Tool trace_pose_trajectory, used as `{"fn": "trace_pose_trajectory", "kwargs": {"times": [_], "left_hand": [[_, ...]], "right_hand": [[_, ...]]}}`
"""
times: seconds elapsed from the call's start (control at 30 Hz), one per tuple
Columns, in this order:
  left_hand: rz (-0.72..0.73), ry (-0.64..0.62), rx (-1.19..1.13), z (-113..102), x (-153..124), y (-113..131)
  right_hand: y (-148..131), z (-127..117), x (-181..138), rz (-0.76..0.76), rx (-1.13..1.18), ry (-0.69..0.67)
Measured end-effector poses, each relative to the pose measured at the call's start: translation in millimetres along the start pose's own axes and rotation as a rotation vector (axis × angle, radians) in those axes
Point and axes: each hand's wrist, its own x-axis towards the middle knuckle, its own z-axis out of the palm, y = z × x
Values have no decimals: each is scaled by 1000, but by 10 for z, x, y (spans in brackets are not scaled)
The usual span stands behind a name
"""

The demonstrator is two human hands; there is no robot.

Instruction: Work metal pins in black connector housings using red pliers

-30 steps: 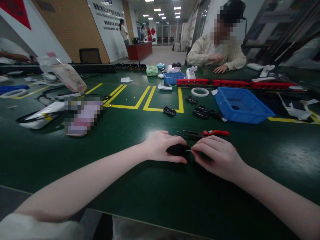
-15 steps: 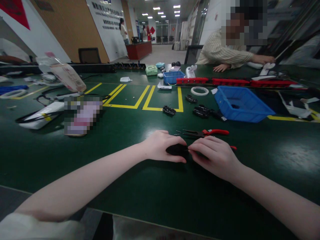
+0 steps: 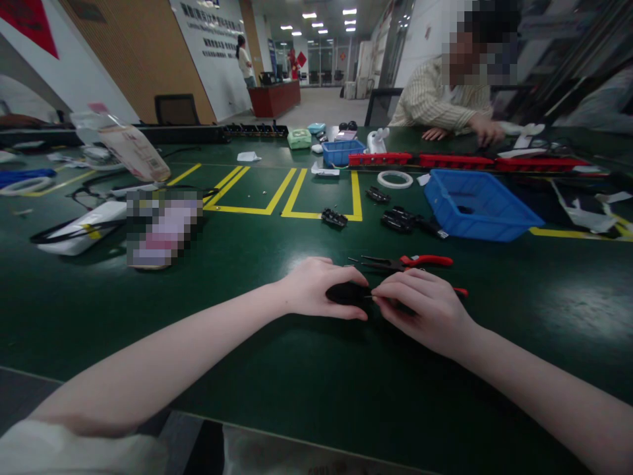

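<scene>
In the head view, the left hand (image 3: pixel 316 288) grasps a small black part (image 3: pixel 348 293), thumb and fingers curled around its sides, just above or on the green table (image 3: pixel 277 389); which of the two cannot be told. The right hand (image 3: pixel 428 309) pinches a thin metal pin (image 3: pixel 368 296) between its fingertips, at the right end of the black part. Red-handled pliers (image 3: pixel 426 260) lie just beyond, one handle partly hidden by the right hand.

Farther off to the right sits a large blue bin (image 3: pixel 494 221), with a small dark piece (image 3: pixel 465 210) on its floor. Black clips (image 3: pixel 398 220) lie just left of this bin. A smaller blue bin (image 3: pixel 342 155) stands farther back, behind the yellow tape lines (image 3: pixel 357 196); its contents are too small to make out. To its left is a green pack (image 3: pixel 299 140). On the left side, a clear bottle (image 3: pixel 133 153) appears tilted; how full it is cannot be told.
</scene>
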Motion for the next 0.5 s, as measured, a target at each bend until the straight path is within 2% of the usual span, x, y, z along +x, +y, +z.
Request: {"fn": "trace_pose_trajectory", "kwargs": {"times": [0.5], "left_hand": [[3,-48,12,-28,15,17]], "right_hand": [[16,32,-24,93,124,-11]]}}
